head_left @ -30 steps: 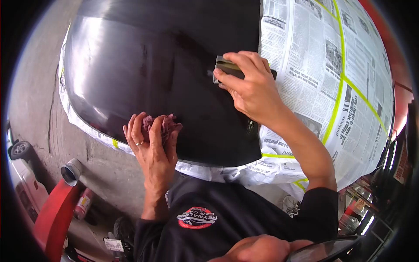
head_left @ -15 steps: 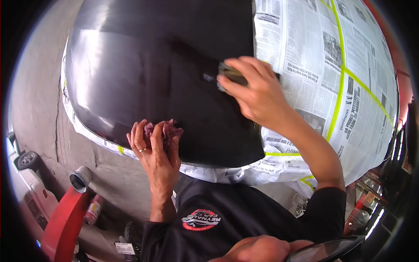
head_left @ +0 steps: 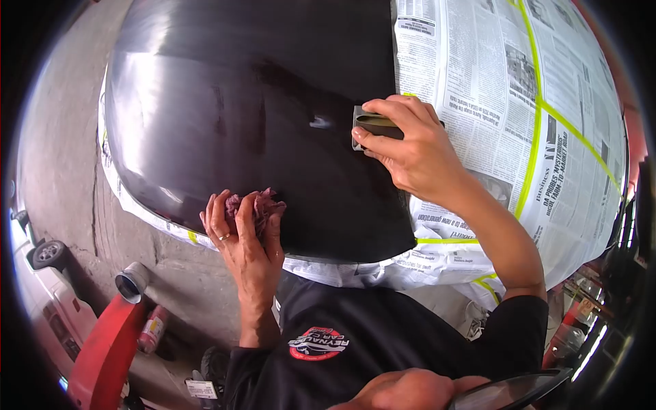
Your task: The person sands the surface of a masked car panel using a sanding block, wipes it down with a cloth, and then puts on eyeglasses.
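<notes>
A dark, glossy car panel (head_left: 184, 137) fills the middle of the view, with streaks and a small pale wet-looking spot on it. Near its lower edge, my left hand (head_left: 242, 236) is closed on a crumpled reddish-purple rag (head_left: 258, 210), which rests on the panel. My right hand (head_left: 417, 147) grips a sanding block (head_left: 376, 125) with grey sheet folded round it, between thumb and fingers. The block lies on the panel close to its right edge, right of the pale spot. Its underside is hidden.
Newspaper (head_left: 478, 75) held by yellow-green masking tape (head_left: 536, 137) covers the car body on the right and borders the panel. On the left are a red curved part (head_left: 102, 348), a grey can (head_left: 132, 281), a reddish bottle (head_left: 152, 329) and a white vehicle (head_left: 61, 301).
My right hand and the sanding block have moved slightly right, and the block is turned so more of it shows. My left hand with the rag has barely moved.
</notes>
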